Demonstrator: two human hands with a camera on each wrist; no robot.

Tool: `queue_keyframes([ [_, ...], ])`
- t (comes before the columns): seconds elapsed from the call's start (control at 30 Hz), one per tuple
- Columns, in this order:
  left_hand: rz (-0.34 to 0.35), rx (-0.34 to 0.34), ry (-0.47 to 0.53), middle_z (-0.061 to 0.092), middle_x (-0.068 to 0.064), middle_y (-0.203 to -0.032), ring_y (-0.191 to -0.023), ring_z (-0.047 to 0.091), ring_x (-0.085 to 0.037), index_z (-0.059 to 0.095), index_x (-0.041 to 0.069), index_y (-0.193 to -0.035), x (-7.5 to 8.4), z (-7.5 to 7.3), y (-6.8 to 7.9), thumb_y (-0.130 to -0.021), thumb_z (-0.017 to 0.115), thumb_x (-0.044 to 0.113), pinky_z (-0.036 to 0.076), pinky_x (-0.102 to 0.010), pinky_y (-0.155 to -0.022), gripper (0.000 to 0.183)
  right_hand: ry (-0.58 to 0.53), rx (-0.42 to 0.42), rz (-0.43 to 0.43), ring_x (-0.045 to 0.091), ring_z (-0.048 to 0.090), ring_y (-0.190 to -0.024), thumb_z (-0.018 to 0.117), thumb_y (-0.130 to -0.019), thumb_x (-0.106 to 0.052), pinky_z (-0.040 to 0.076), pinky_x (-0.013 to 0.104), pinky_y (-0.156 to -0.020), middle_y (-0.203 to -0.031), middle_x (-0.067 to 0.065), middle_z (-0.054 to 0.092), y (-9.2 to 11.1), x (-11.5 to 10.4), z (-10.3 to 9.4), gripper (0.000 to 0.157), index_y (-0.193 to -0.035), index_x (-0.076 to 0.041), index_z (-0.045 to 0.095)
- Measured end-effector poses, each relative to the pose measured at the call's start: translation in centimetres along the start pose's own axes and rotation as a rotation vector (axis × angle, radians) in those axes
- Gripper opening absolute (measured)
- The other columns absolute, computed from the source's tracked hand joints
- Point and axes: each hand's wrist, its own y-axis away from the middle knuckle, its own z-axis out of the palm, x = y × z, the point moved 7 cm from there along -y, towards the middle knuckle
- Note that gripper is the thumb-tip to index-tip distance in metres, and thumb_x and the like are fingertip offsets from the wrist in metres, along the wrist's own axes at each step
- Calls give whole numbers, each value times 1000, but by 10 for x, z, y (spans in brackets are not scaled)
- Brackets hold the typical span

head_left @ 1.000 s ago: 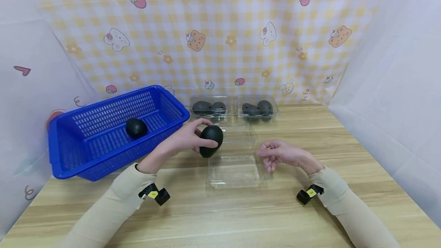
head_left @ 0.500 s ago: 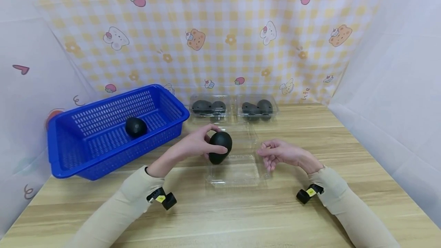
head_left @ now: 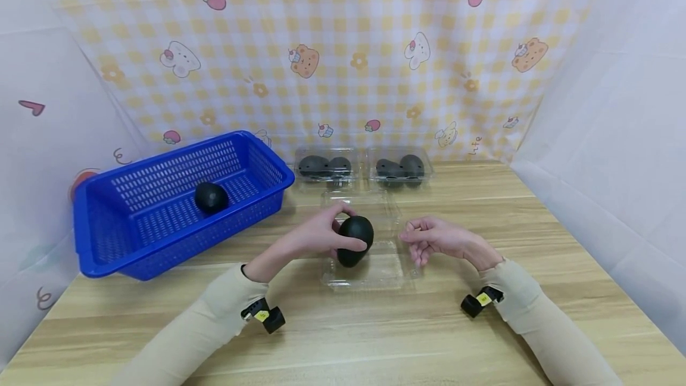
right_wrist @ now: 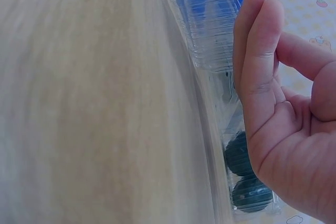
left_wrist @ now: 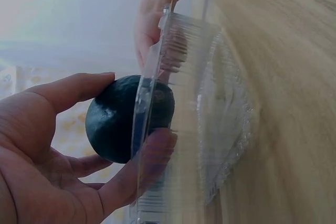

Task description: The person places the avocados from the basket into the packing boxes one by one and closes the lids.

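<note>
My left hand (head_left: pixel 321 234) grips a dark avocado (head_left: pixel 355 231) between thumb and fingers, over the left part of an opened clear plastic clamshell box (head_left: pixel 386 267). In the left wrist view, the avocado (left_wrist: pixel 113 116) is partly seen through the box's clear wall (left_wrist: pixel 157 72), as is the left thumb. At the box's right edge, my right hand (head_left: pixel 442 240) stays with bent fingers and appears to pinch the rim. The right wrist view shows those fingers (right_wrist: pixel 260 61) against the plastic, the thumb close to them; the exact contact is hard to see.
A blue perforated basket (head_left: pixel 107 267) stands at the left with one dark avocado (head_left: pixel 211 198) inside. Two closed clear boxes, the left one (head_left: pixel 327 153) and the right one (head_left: pixel 399 153), sit behind the opened box, each with two avocados. A patterned cloth (head_left: pixel 359 94) hangs behind the table.
My left hand has carried the avocado rightward and nearer the front, from the left edge of the opened box to over its tray. The right hand has stayed in place.
</note>
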Motion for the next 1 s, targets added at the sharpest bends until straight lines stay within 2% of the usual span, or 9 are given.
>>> queue_keyframes([
  [0.2,-2,-26,-10,66,-15,-91,-65,66,-27,48,9,-136,-2,12,-4,-84,83,26,59,-41,-64,65,-8,-1,-1,16,68,-63,52,-106,-13,56,24,-58,-71,6,67,0,0,0,22,-84,-7,51],
  [0.37,-15,-20,-23,65,-13,-88,-62,66,-29,48,7,-132,-4,22,-7,-83,83,28,59,-40,-64,64,-9,-1,0,16,68,-63,52,-106,-13,56,24,-58,-71,6,67,0,1,0,22,-84,-7,50],
  [0.53,-47,-4,-29,65,-13,-92,-61,65,-27,49,6,-130,-7,32,-13,-83,83,31,59,-37,-61,63,-16,-1,0,16,68,-63,53,-106,-14,57,24,-58,-71,6,67,0,2,0,23,-84,-7,50],
  [0.8,-61,7,-36,58,-16,-105,-73,67,-21,51,2,-125,-8,43,-18,-85,81,33,60,-33,-60,59,-8,-12,-11,16,69,-64,51,-106,-13,57,24,-59,-73,7,68,0,-1,1,22,-86,-6,52],
  [1.0,-67,-26,-35,59,-15,-105,-64,68,-21,48,0,-129,-8,49,-19,-86,80,31,59,-33,-59,62,-4,-8,-6,16,68,-63,51,-106,-14,57,24,-59,-72,7,68,0,-2,1,23,-85,-7,51],
])
